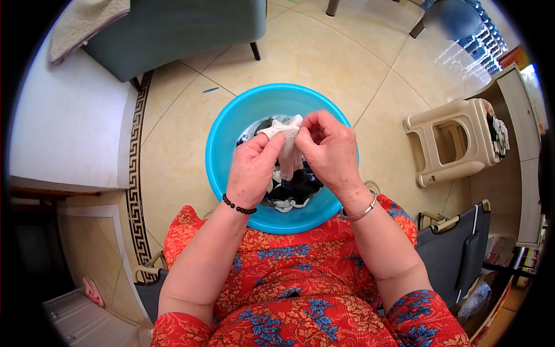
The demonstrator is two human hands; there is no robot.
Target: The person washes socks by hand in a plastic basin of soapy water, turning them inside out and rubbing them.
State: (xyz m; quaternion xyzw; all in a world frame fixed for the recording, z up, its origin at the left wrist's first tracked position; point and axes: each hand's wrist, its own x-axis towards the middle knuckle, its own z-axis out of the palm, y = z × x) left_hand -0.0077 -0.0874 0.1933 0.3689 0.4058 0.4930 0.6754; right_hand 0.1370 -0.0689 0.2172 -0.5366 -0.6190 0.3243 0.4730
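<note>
Over the blue basin (218, 173), both hands hold up a wet white sock (287, 149), its lower part hanging down. My left hand (254, 165) grips one side of its upper edge between thumb and fingers. On the other side, my right hand (330, 144) pinches the edge with thumb and forefinger. Black and white pieces of wet laundry (298, 188) lie in the basin beneath, partly hidden by my hands and the sock. Some suds show at the basin's far left inside.
A beige plastic stool (448, 141) stands to the right with small cloth items (498, 137) on its seat. A grey-green sofa (191, 34) is at the upper left. My lap is right against the basin's near rim. Pink slippers (92, 292) lie at the lower left.
</note>
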